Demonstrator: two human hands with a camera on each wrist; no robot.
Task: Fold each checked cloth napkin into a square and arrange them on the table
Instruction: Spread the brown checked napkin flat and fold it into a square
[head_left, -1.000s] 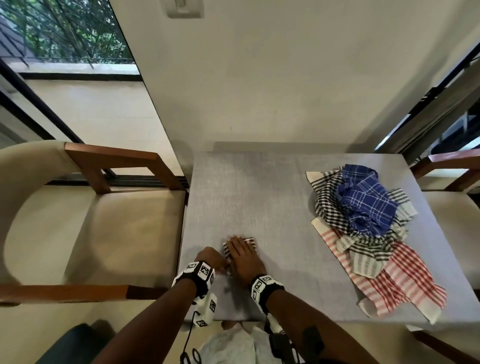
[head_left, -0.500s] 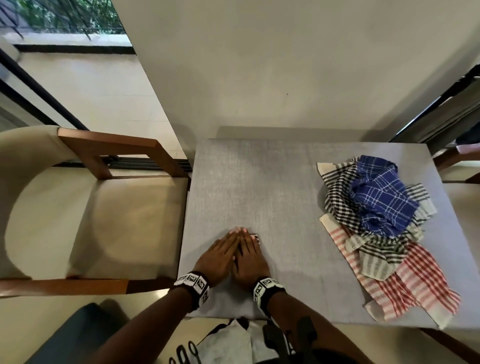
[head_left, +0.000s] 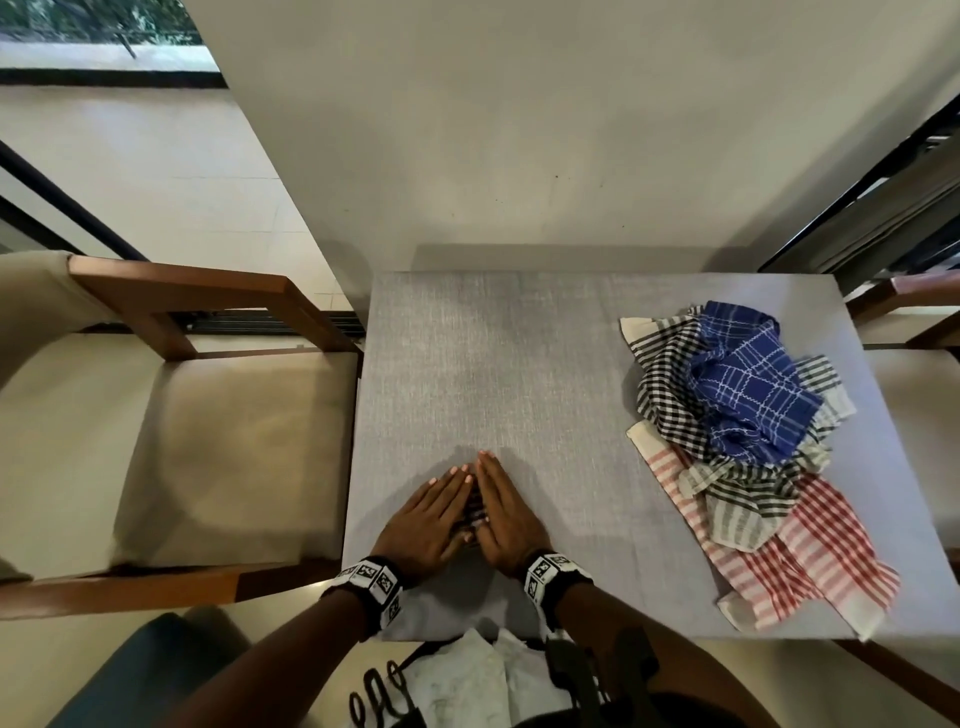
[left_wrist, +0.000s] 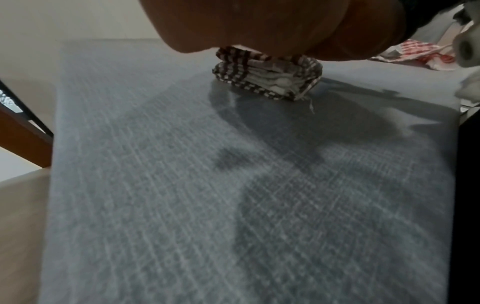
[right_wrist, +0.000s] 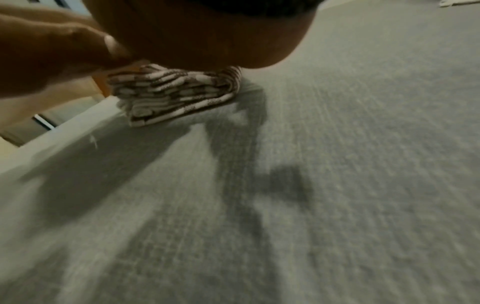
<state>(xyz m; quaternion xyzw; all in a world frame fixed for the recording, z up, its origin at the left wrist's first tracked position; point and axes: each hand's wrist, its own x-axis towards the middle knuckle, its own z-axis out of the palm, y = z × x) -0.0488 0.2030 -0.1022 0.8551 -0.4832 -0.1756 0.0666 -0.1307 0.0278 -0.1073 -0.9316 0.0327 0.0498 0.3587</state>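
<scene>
Both flat hands, left hand (head_left: 435, 512) and right hand (head_left: 505, 506), press the small folded brown-checked cloth napkin (left_wrist: 267, 79) at 6 o'clock on the grey surface (head_left: 519, 374) (fingers straight); next, probably the crumpled napkin pile (head_left: 748, 447) at 3 o'clock.

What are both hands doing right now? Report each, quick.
Left hand: open, fingers straight, pressing flat on the folded napkin.
Right hand: open, fingers straight, pressing flat on the same napkin.
</scene>
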